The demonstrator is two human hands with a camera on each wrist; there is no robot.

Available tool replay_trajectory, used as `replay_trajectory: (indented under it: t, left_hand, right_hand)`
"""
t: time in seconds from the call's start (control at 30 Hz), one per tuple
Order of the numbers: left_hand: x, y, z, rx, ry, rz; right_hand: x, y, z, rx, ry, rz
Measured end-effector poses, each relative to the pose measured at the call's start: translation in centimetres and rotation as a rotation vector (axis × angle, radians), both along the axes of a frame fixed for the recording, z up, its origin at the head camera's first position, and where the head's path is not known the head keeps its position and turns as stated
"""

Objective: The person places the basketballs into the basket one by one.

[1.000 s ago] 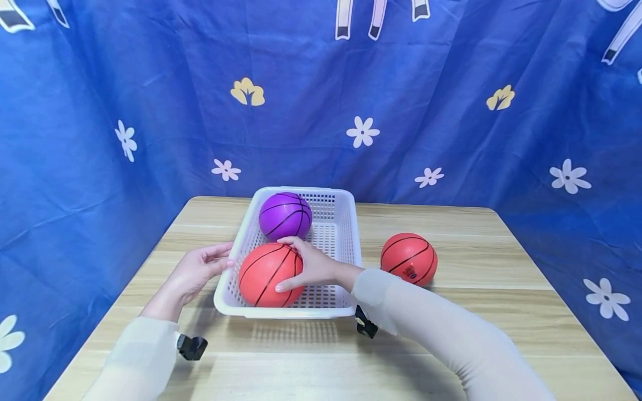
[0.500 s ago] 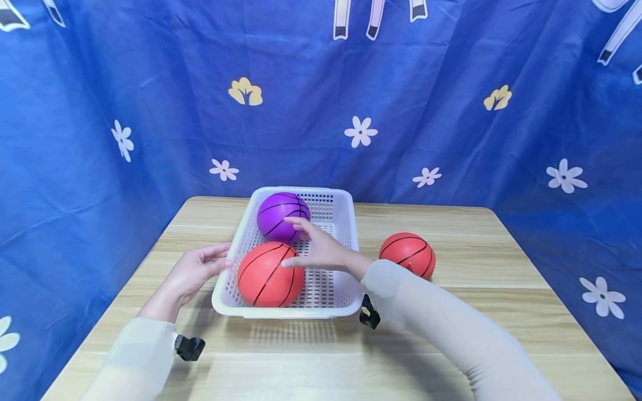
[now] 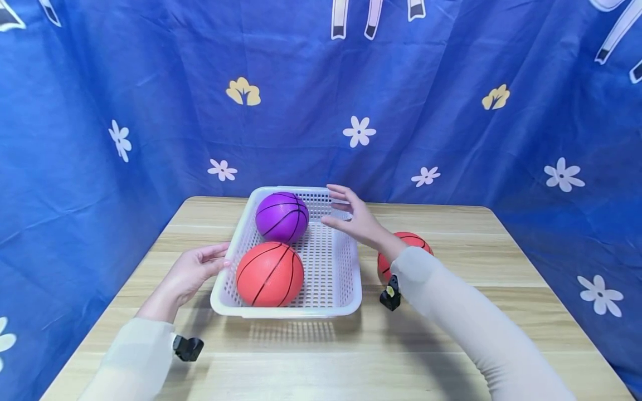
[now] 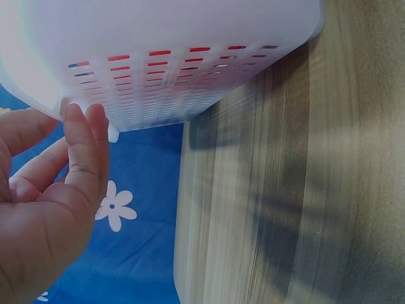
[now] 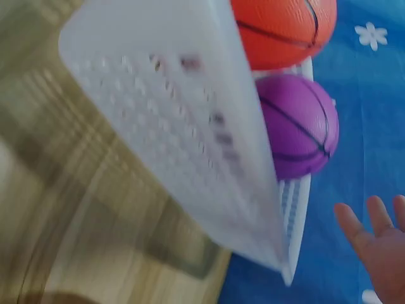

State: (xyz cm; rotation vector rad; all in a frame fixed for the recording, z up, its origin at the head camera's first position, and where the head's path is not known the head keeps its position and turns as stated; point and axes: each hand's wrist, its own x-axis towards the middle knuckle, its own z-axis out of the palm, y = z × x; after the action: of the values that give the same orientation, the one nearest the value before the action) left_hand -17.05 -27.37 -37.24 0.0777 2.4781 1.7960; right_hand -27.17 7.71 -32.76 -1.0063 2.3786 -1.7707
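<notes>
Head view: white plastic basket (image 3: 291, 313) set on wood-grain table (image 3: 301, 373), w/ 2 mini basketballs inside: purple ball (image 3: 282, 217) at far L, red ball (image 3: 270, 274) at near L. Another red basketball (image 3: 411, 237) is placed on table R of basket, partly hidden by R wrist. L rim is touched by L hand (image 3: 193, 273); whether it's pinched can't be told. R hand (image 3: 353, 217) is held released, fingers spread, at far R of basket. 1 black device is worn at each wrist.

L wrist view: L fingertips are seen at rim, red showing thru wall slots.

R wrist view (blurred): 3 R fingertips are seen apart from basket, vs. blue flowered curtain (image 5: 373, 114); purple & red balls are seen past rim.
</notes>
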Motion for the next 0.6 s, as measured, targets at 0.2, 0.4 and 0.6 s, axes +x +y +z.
replay_trajectory:
  t: [0.2,0.4,0.6]
  left_hand:
    - [-0.1,-0.1,-0.1,0.003,0.001,-0.003]
    - [0.0,-0.1,-0.2,0.014,0.002,-0.007]
    - [0.0,0.0,-0.1,0.022,0.005,-0.011]
  right_hand:
    - [-0.9,2.9,0.1,-0.021,0.04,-0.089]
    - [-1.6,5.8,0.2,0.014,0.059,-0.181]
    - [-1.9,8.8,0.0,0.065,0.05,-0.247]
